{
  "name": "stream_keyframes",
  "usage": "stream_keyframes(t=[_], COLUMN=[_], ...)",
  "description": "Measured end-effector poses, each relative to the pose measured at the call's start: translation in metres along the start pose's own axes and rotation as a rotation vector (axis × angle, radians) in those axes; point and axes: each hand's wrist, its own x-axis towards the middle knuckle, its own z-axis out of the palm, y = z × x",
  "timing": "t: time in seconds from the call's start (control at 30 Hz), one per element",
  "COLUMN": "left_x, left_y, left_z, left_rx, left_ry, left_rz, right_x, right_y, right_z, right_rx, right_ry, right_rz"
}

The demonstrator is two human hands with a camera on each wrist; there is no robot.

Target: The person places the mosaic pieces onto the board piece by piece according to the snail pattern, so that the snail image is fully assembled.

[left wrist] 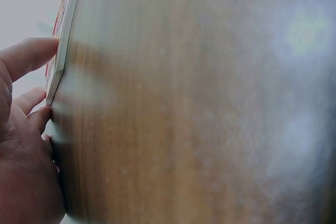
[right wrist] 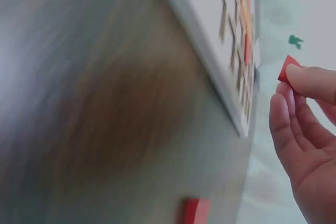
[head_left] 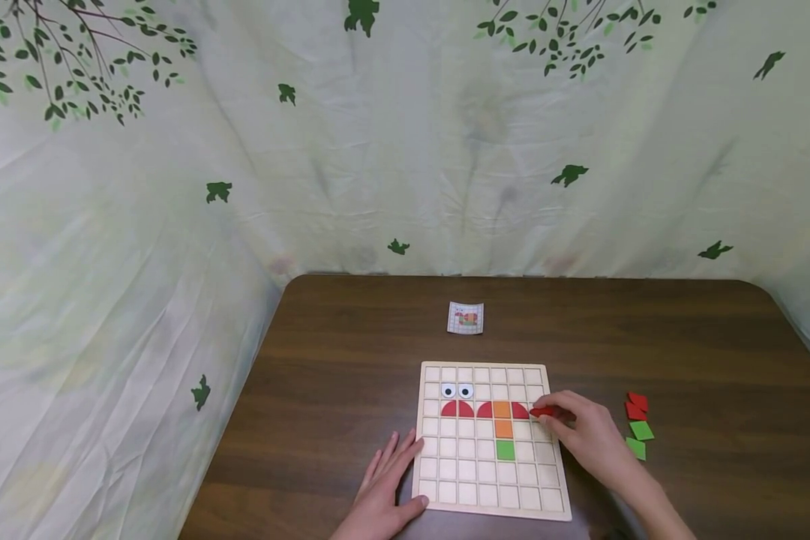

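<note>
A light wooden grid board [head_left: 486, 471] lies on the table, with tiles in some of its cells. Two googly-eye tiles [head_left: 457, 391] sit above a row of red curved tiles [head_left: 448, 409]. Orange square tiles [head_left: 502, 429] stand in one column above a green square tile [head_left: 505, 450]. My right hand [head_left: 590, 431] pinches a small red tile [right wrist: 288, 68] between thumb and fingers, over the board's right side; its full shape is partly hidden. My left hand [head_left: 386, 487] touches the board's left edge with fairly straight fingers, the thumb at the near left corner.
Loose red tiles [head_left: 637, 401] and green tiles [head_left: 641, 430] lie on the dark wooden table [head_left: 351, 337] to the right of the board. Beyond the board is a small picture card [head_left: 466, 318] showing a coloured grid figure. A leaf-print curtain [head_left: 405, 172] hangs behind the table.
</note>
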Motion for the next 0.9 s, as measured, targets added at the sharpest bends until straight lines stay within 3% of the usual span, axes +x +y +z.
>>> stream_keyframes(t=[0.37,0.67,0.9], left_x=[0.0,0.0,0.001], left_y=[0.003,0.002,0.001], left_z=[-0.002,-0.001,-0.001], left_rx=[0.023,0.023,0.023], left_ry=[0.006,0.012,0.013], left_rz=[0.017,0.024,0.021], right_x=[0.013,0.018,0.016], right_y=[-0.022,-0.026,-0.023], right_z=[0.018,0.024,0.023], right_rx=[0.126,0.129,0.116], right_ry=[-0.087,-0.091,-0.082], right_rz=[0.069,0.098,0.171])
